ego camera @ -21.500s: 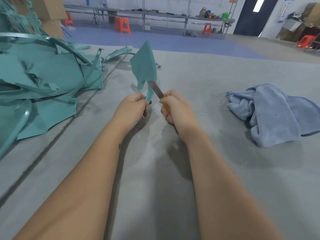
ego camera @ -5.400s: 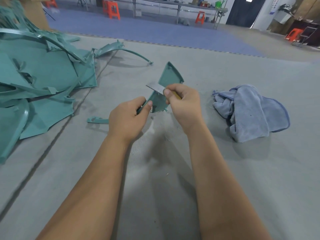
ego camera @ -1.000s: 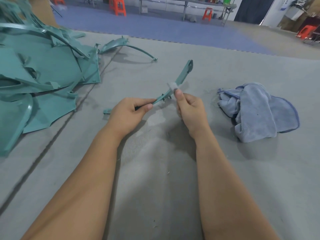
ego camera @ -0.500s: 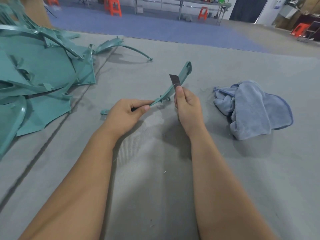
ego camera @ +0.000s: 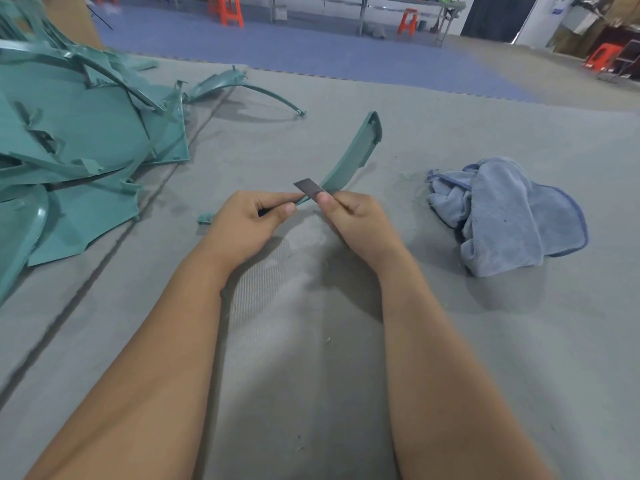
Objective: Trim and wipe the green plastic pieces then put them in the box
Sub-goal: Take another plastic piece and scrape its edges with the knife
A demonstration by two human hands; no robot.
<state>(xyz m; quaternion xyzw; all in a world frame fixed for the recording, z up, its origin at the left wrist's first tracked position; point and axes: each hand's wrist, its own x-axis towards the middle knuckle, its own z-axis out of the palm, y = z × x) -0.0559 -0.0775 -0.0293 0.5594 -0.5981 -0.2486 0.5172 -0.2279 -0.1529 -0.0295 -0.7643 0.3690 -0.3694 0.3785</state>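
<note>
Blade: half a second ago we saw the knife blade (ego camera: 309, 189) standing upright further up the strip; now it lies tilted and low, its flat against the near end just beside our left thumb.
Piece in hand: the curved green plastic strip (ego camera: 349, 157) is held above the grey mat (ego camera: 311, 341), its far end raised and its short near end poking out behind the left hand.
Left hand: the left hand (ego camera: 247, 221) is curled around the strip's near end, thumb pressed along it.
Right hand: the right hand (ego camera: 353, 216) pinches the knife, thumb on the blade's base; the handle is hidden in the fist.
Meaning: we judge the scrape has run down the edge, so trimming of this piece is under way and close to the grip.
Next: the blue cloth (ego camera: 505, 213) lies near on the right, untouched, for wiping.
Stock: the pile of green pieces (ego camera: 79, 143) waits at left.
Box: not identifiable in view.
Risk: blade close to the left thumb.
</note>
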